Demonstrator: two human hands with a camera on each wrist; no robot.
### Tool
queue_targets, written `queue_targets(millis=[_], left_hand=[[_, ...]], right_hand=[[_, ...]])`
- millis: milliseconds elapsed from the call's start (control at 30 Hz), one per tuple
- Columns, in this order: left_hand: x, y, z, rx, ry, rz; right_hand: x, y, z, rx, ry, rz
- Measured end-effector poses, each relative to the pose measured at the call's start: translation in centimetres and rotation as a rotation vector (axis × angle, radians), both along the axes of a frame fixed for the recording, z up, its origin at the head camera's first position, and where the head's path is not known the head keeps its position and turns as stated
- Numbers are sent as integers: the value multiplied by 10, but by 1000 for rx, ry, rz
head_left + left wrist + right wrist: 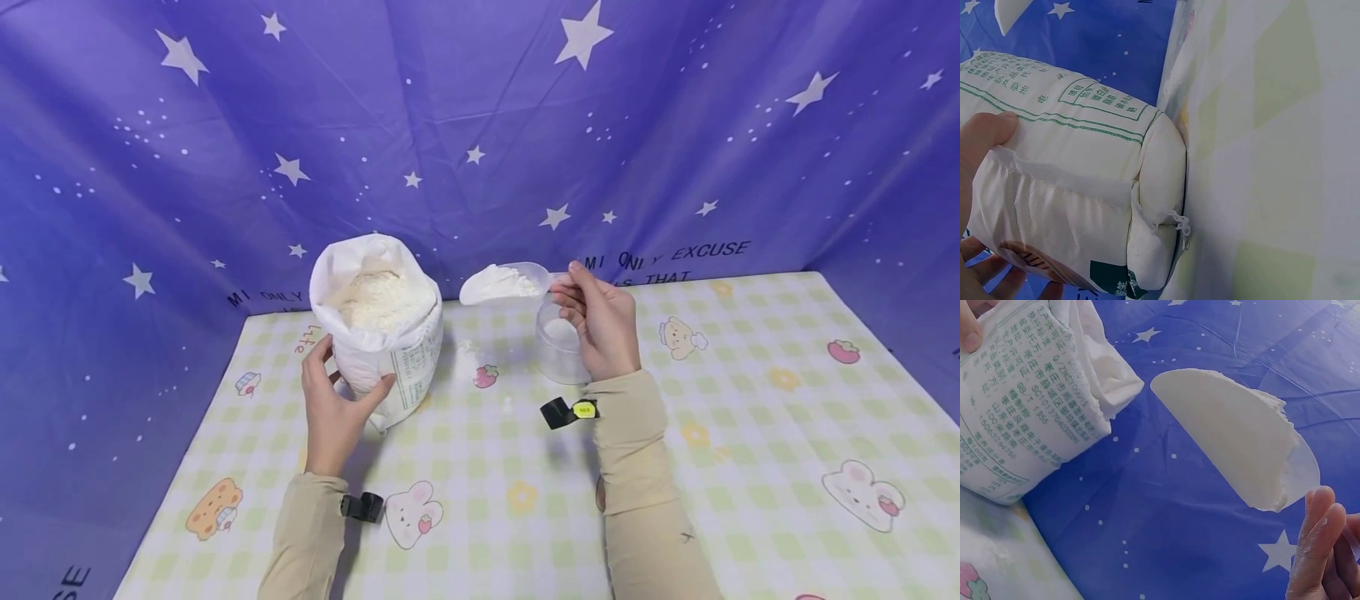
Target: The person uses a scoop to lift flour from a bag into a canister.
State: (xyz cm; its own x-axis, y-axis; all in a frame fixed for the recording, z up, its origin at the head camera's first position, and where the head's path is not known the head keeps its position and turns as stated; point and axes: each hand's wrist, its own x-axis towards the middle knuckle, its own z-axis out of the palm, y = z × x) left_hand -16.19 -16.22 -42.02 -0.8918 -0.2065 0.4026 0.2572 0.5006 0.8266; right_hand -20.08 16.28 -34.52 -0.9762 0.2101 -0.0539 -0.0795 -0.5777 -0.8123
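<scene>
White powder point(501, 284) loads the scoop point(536, 274) right of the bag point(401, 362) — gathered, not yet emptied. Left hand point(337, 421) curls round the bag, right hand point(607, 327) pinches the scoop; the cup point(557, 360), farther right, seems part-filled.

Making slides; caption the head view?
Left hand grips open white cloth sack; right hand holds clear plastic scoop of white powder.

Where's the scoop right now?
In the head view, the scoop is near the middle, gripped in the person's right hand, to the right of the open white bag; the clear cup shows below its handle.
</scene>
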Motion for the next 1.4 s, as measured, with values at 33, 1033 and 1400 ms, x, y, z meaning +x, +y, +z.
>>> queue_targets(millis=[33, 1033, 1400], left_hand=[[0, 0, 0, 1, 1, -1], [1, 1, 1, 3, 3, -3], [1, 1, 0, 4, 0, 1]], right_hand=[[0, 1, 0, -4, -1, -3], [0, 37, -5, -46, -26, -102], [0, 47, -7, -53, -33, -145]])
